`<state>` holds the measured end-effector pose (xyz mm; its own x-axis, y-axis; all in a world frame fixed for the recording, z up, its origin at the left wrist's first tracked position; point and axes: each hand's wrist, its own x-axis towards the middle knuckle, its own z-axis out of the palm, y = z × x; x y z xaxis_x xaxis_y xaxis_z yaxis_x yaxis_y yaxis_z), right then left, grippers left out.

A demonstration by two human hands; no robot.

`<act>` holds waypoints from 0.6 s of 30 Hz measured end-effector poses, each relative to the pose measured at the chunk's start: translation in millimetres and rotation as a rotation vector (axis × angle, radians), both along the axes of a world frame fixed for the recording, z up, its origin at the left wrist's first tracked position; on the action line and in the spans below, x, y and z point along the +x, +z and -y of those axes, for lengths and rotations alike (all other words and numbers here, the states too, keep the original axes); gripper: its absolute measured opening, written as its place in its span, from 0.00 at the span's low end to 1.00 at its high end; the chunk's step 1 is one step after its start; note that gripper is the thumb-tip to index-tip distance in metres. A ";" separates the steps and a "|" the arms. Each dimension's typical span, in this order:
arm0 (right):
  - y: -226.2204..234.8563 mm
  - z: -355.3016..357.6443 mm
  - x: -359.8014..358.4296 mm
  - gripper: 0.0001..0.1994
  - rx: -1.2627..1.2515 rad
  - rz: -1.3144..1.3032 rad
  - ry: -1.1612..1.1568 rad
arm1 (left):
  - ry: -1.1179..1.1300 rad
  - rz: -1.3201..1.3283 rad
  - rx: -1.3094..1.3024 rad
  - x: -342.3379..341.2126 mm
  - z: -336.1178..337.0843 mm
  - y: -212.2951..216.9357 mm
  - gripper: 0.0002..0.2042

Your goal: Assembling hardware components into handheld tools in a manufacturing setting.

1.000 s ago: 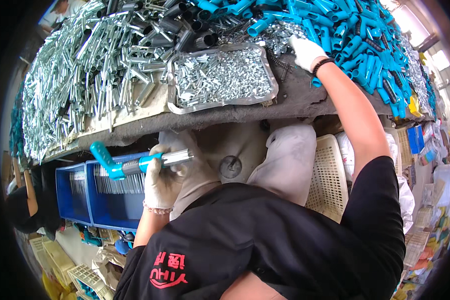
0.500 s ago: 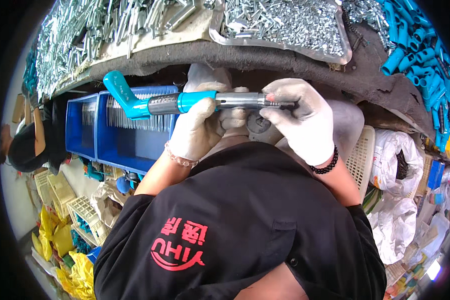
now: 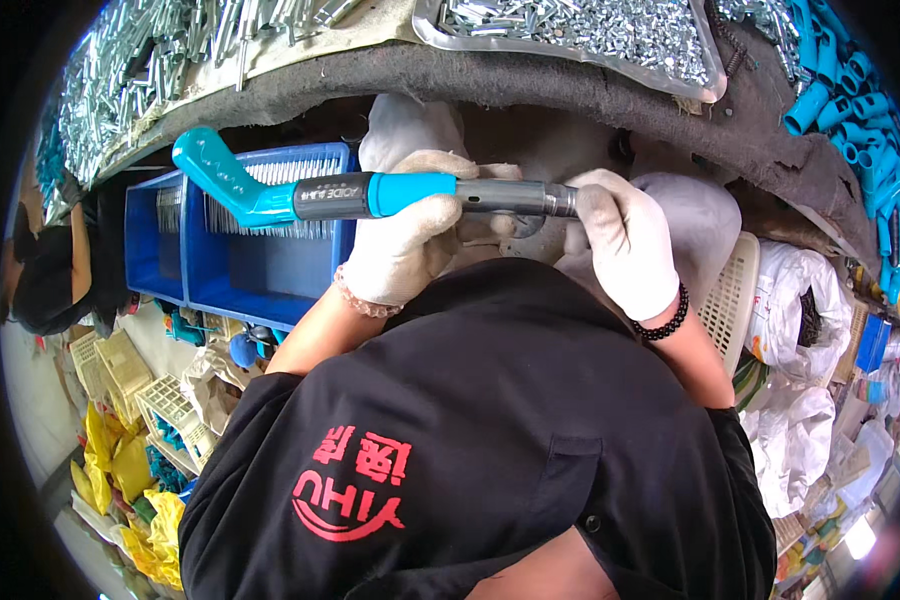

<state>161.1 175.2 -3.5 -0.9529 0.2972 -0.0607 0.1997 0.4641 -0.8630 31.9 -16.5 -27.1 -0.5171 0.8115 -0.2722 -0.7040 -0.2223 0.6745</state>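
In blue bin (image 3: 270,280), thin rods (image 3: 302,167); in tray (image 3: 560,52), metal bits (image 3: 610,28); gripping white-lettered teal tool (image 3: 410,190) with left hand (image 3: 407,240) and right hand (image 3: 627,240).

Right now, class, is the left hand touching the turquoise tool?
Touching: the head view shows the left hand wrapped around the tool, its thumb lying against the near side.

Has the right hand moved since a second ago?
Yes: the right hand has come from right of the tray, leftward and back off the bench, to the tool's metal end.
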 end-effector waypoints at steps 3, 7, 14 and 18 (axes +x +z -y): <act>-9.4 13.0 -0.4 0.16 -0.171 -0.303 -0.182 | -0.031 0.004 0.006 -4.8 3.7 -2.1 0.25; 0.4 -16.1 8.3 0.13 -0.261 0.272 0.035 | -0.063 -0.002 -0.017 -1.5 4.2 -4.3 0.26; -2.5 -19.9 10.6 0.11 -0.405 0.249 0.003 | -0.059 -0.002 -0.058 -0.6 10.7 -4.6 0.29; -8.3 12.6 1.1 0.12 -0.084 -0.310 -0.148 | -0.014 -0.013 -0.076 2.6 5.8 -4.6 0.28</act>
